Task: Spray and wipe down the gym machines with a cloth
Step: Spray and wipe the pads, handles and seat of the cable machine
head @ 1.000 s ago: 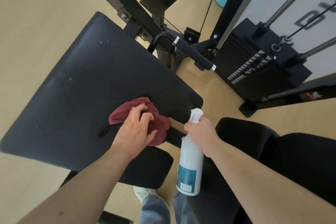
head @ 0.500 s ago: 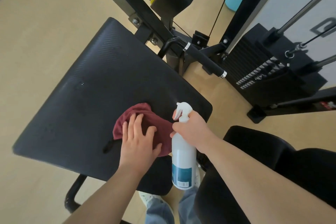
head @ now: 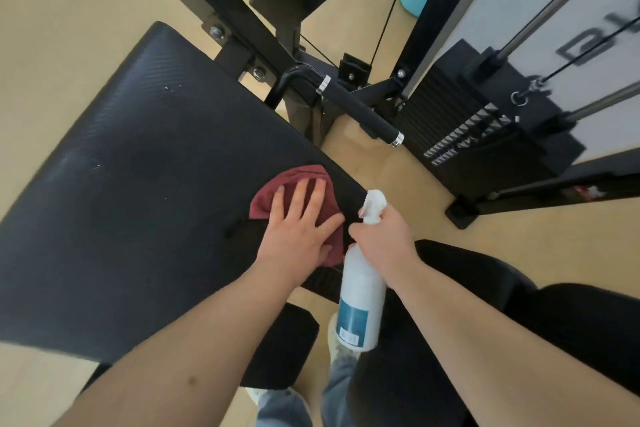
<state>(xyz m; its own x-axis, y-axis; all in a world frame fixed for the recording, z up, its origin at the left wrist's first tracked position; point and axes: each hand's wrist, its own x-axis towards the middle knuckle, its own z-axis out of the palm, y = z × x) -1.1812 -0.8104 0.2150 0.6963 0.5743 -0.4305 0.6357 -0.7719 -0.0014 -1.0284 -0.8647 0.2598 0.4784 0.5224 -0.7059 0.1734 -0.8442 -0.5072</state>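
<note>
Pressing down with straight, spread fingers, the left hand (head: 298, 232) lies flat on the maroon cloth (head: 294, 176), which sits bunched near the right-hand corner of the black padded seat (head: 138, 201). The left forearm reaches in from the lower left, wrist nearly straight. Just beside it, the right hand (head: 384, 239) is curled round the neck of the white spray bottle (head: 362, 302). The nozzle head rises above the knuckles and the body hangs below the fist, past the pad's edge. Beyond stand a black grip handle (head: 360, 111) and the weight stack (head: 467, 135).
</note>
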